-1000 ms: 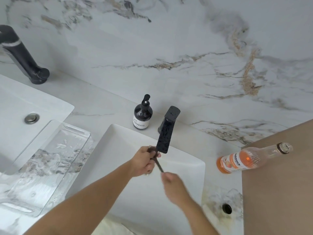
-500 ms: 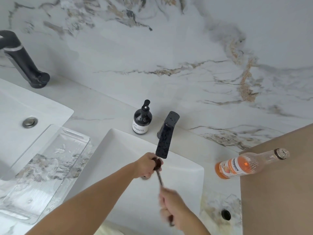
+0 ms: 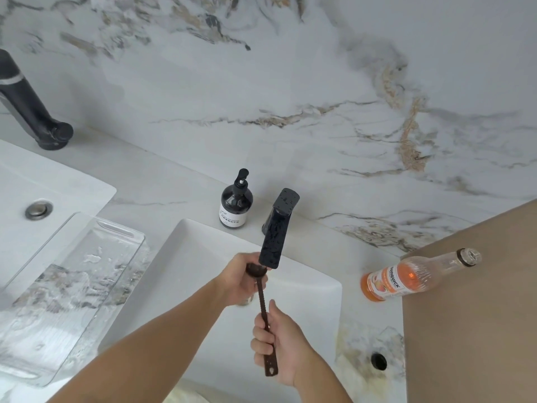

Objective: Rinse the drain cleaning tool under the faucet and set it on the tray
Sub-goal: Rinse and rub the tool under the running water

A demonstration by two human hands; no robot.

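Note:
The drain cleaning tool (image 3: pixel 262 298) is a thin dark brown notched strip with a round cap at its top. It hangs over the white sink basin (image 3: pixel 313 289), its cap just under the spout of the black faucet (image 3: pixel 276 237). My left hand (image 3: pixel 241 279) grips the cap end. My right hand (image 3: pixel 279 341) is closed around the lower part of the strip, whose flat holed end sticks out below the fingers. A clear tray (image 3: pixel 72 286) lies on the counter left of the basin. I cannot make out running water.
A dark soap pump bottle (image 3: pixel 236 203) stands behind the basin. An orange drink bottle (image 3: pixel 406 276) lies at the right by a brown panel (image 3: pixel 476 315). A second sink (image 3: pixel 58 181) with a black faucet (image 3: pixel 29 109) is at far left. A dark hole (image 3: pixel 378 361) marks the counter.
My right hand slid down the strip from near the cap to its lower part. The left hand stayed at the cap under the spout.

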